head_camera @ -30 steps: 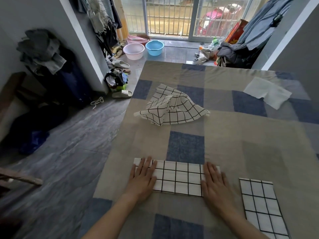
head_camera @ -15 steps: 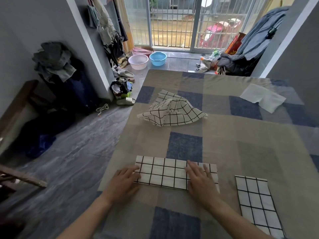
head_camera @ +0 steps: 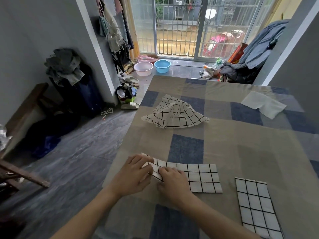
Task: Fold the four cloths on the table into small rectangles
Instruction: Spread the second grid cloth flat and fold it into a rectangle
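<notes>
from the head view, i saw both hands meeting at the left end of the folded strip (head_camera: 195, 176), a grid-patterned cloth lying near the front edge of the table (head_camera: 259, 149). the left hand (head_camera: 133, 175) had its fingers curled round that end, pinching the raised corner, and the right hand (head_camera: 172, 181) gripped the cloth just beside it; the hands covered the end itself, so i could not make out how many layers were lifted. the rest of the strip lay flat toward the right. just to the right of it, apart, lay a finished folded cloth (head_camera: 257, 206), its near corner cut off by the bottom edge of the frame. further back, toward the middle of the table, sat a crumpled grid cloth (head_camera: 174, 114), bunched so i could not tell whether it was one piece or two. a white cloth (head_camera: 264, 104) lay at the far right, loosely flat. beyond the table, a pink basin (head_camera: 143, 68) and a blue basin (head_camera: 162, 65) stood on the floor.
</notes>
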Tool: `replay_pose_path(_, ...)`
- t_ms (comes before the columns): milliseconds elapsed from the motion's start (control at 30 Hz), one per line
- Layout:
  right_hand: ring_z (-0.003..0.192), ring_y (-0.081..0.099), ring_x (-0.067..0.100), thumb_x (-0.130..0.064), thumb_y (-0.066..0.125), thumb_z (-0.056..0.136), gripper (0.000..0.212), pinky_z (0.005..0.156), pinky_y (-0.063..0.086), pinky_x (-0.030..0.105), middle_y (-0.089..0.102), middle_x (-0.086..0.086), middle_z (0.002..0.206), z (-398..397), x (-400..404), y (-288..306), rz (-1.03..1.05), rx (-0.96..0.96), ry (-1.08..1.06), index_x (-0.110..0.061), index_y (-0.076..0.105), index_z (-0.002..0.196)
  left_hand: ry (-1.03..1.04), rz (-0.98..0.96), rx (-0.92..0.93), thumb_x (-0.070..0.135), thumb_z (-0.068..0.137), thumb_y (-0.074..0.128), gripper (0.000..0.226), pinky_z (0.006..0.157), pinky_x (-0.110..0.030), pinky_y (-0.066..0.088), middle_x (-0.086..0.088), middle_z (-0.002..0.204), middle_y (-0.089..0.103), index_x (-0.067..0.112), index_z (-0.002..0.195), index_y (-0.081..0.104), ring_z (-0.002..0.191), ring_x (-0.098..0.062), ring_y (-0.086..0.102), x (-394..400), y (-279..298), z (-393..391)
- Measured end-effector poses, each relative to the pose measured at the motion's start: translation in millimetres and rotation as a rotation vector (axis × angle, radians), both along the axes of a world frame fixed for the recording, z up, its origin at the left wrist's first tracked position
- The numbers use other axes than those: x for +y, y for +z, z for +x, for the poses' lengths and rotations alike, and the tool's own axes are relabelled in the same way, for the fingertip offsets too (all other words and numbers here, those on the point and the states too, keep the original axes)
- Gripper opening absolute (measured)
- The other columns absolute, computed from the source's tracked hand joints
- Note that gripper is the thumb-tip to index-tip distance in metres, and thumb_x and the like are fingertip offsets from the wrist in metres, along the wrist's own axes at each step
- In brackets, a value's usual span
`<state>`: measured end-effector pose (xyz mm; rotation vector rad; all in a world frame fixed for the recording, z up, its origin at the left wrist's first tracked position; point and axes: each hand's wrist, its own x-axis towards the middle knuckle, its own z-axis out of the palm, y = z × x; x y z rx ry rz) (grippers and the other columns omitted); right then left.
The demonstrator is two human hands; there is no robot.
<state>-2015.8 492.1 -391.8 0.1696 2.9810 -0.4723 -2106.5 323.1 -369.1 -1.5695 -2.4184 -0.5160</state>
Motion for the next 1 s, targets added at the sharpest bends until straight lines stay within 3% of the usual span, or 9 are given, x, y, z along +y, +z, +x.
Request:
replay_pose_path(67,0.101,0.06,0.026,-0.026,0.046,0.089,0.02,0.076,0.039,0.036,0.065,0.001,0.108,4.4,-0.2,3.5,0.0,0.029,-0.033,-0.021,0.059,0.103,0.005,0.079,-0.012,0.034,0.077,0.069,0.02,0.102,-0.029,0.028,0.0,0.127,0.056,0.024,0.094,0.064,0.118,-0.02,0.05,-3.0,5.2,4.9)
replay_pose_path(167,0.092,0.061,0.026,-0.025,0.043,0.089,0.015,0.065,0.037,0.035,0.065,0.0,0.098,23.1,10.0,0.7,-0.024,0.039,-0.098,-0.02,0.057,0.092,0.116,-0.041,-0.113,0.058,0.064,0.071,0.08,0.111,-0.04,0.022,0.0,0.15,0.034,0.026,0.132,0.046,0.137,-0.019,0.032,-22.8,-6.8,-6.4)
replay_pose_path(300,0.078,0.058,0.018,-0.026,0.047,0.082,0.008,0.06,0.038,0.036,0.057,-0.007,0.076,63.2,28.9,-4.6,-0.244,0.139,-0.229,-0.029,0.045,0.075,0.306,-0.332,-0.517,0.075,0.048,0.066,0.116,0.115,-0.038,0.02,0.014,0.152,0.019,0.039,0.147,0.017,0.14,-0.017,0.024,-35.8,-41.3,-18.0)
replay_pose_path(467,0.068,0.06,0.007,-0.027,0.047,0.076,0.01,0.063,0.05,0.038,0.06,-0.012,0.068,111.6,45.1,-9.4,-0.525,0.111,-0.243,-0.026,0.056,0.081,0.044,-0.209,-0.773,0.079,0.059,0.064,0.092,0.117,-0.028,0.016,0.016,0.152,0.019,0.077,0.129,0.005,0.142,-0.006,0.019,13.8,-75.6,14.3)
replay_pose_path(633,0.061,0.055,-0.002,-0.024,0.052,0.08,0.01,0.058,0.046,0.028,0.062,-0.01,0.065,150.3,52.4,-10.9,-0.643,0.008,-0.291,-0.029,0.061,0.08,-0.209,-0.434,-0.627,0.086,0.074,0.034,0.036,0.115,-0.033,0.01,0.023,0.153,0.01,0.08,0.109,0.038,0.143,-0.007,0.003,52.0,-85.8,42.8)
replay_pose_path(700,0.063,0.053,-0.006,-0.026,0.054,0.083,0.01,0.063,0.049,0.032,0.064,-0.01,0.068,160.6,52.7,-4.0,-0.676,-0.042,-0.337,-0.029,0.063,0.084,-0.199,-0.541,-0.557,0.069,0.085,0.047,0.028,0.104,-0.028,0.012,0.022,0.154,0.016,0.069,0.113,0.051,0.141,-0.012,0.008,60.0,-84.4,52.0)
replay_pose_path(833,0.073,0.058,-0.019,-0.031,0.054,0.095,0.02,0.059,0.04,0.008,0.064,-0.036,0.071,172.1,57.8,5.3,-0.572,-0.102,-0.484,-0.023,0.071,0.099,-0.122,-0.513,-0.572,0.055,0.089,0.049,0.029,0.099,-0.031,0.023,0.022,0.141,0.036,0.048,0.114,0.062,0.129,-0.012,0.028,67.8,-88.3,64.8)
replay_pose_path(900,0.081,0.063,-0.003,-0.063,0.041,0.09,0.036,0.068,0.045,0.017,0.069,-0.019,0.085,174.3,66.6,-5.9,-0.385,-0.142,-0.673,-0.035,0.064,0.091,-0.032,-0.405,-0.695,0.064,0.081,0.043,0.042,0.102,-0.035,0.031,0.025,0.124,0.044,0.038,0.101,0.069,0.118,-0.008,0.036,73.1,-87.8,67.9)
replay_pose_path(1000,0.097,0.06,0.002,-0.053,0.052,0.088,0.017,0.086,0.053,0.033,0.064,-0.019,0.103,164.1,77.4,-26.2,-0.595,0.016,-0.769,-0.046,0.058,0.102,0.053,-0.278,-0.753,0.064,0.079,0.051,0.042,0.096,-0.027,0.036,0.029,0.101,0.043,0.029,0.087,0.074,0.104,-0.008,0.043,85.0,-92.1,72.1)
